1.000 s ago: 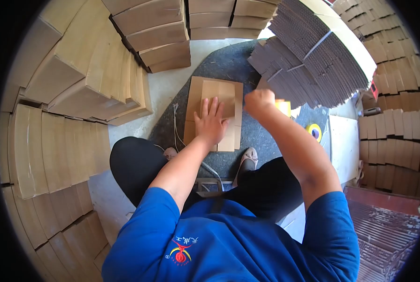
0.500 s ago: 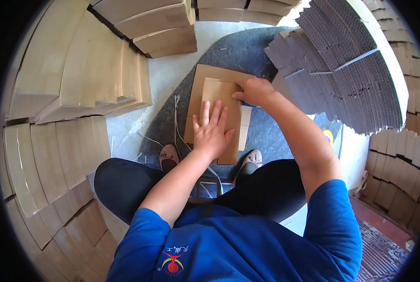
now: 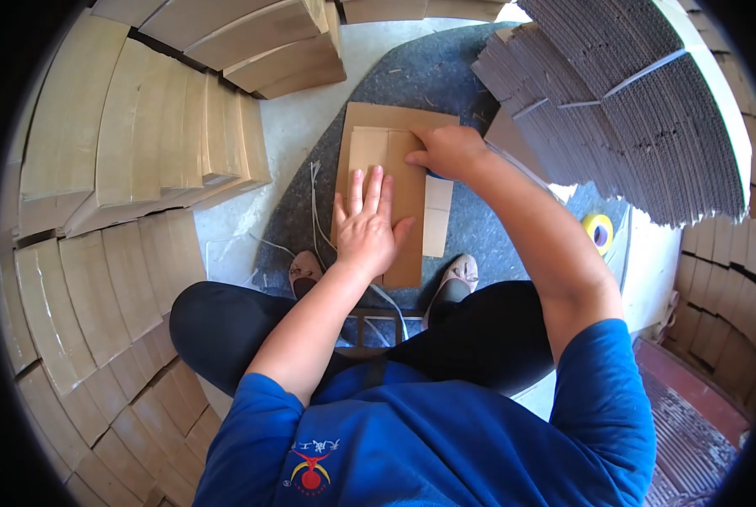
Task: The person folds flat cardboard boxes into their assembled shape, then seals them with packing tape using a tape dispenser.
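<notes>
A flattened brown cardboard carton (image 3: pixel 406 245) lies on the dark mat between my feet, with folded panels on top and a seam along them. My left hand (image 3: pixel 368 232) rests flat on its left panel, fingers stretched out and thumb spread to the right. At the upper right of the carton, my right hand (image 3: pixel 450 154) is closed, with thumb and fingertips right at the panel's edge. Something blue shows under that palm, mostly hidden; I cannot tell what it is. A narrower cardboard flap (image 3: pixel 437 220) sticks out below the right hand.
Stacked cartons (image 3: pixel 116 135) wall in the left side. A strapped bundle of flat grey-edged cardboard (image 3: pixel 614 101) stands at upper right. White straps (image 3: pixel 316 203) lie left of the carton. A yellow tape roll (image 3: pixel 598 231) is beside my right forearm.
Both hands have shifted slightly left and up on the carton. More of the folded panels' seam and the side flap shows. The view has shifted a little, revealing the whole tape roll.
</notes>
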`<state>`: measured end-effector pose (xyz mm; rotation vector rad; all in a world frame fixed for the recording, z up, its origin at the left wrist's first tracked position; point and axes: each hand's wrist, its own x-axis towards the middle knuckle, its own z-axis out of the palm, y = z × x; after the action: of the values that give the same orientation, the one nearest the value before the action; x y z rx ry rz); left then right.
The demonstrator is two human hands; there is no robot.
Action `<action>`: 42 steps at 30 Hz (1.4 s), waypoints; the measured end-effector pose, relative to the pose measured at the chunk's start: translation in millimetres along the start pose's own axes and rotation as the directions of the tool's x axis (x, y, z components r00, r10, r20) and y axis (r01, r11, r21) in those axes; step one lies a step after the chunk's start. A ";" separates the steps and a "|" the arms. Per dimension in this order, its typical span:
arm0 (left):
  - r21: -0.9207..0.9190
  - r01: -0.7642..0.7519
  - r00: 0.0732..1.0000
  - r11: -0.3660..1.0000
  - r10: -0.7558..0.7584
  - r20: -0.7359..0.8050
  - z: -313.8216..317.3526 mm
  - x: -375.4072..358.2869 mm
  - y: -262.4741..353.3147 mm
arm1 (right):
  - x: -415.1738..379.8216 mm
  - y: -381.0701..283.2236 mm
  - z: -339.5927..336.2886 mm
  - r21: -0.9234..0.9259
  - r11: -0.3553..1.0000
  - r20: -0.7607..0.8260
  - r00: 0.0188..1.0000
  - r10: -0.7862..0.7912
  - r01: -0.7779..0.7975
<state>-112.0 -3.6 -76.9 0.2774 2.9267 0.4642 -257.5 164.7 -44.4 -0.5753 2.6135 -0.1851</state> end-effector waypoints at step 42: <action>-0.895 0.418 0.908 -0.155 0.117 0.403 -74.4 89.8 7.0 | -139.2 31.2 -48.0 0.833 0.504 -0.401 0.876 0.267 0.227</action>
<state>-212.1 0.1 -16.8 -0.2475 1.2979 2.1238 -178.4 253.8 47.4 -0.0970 2.4658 -1.7496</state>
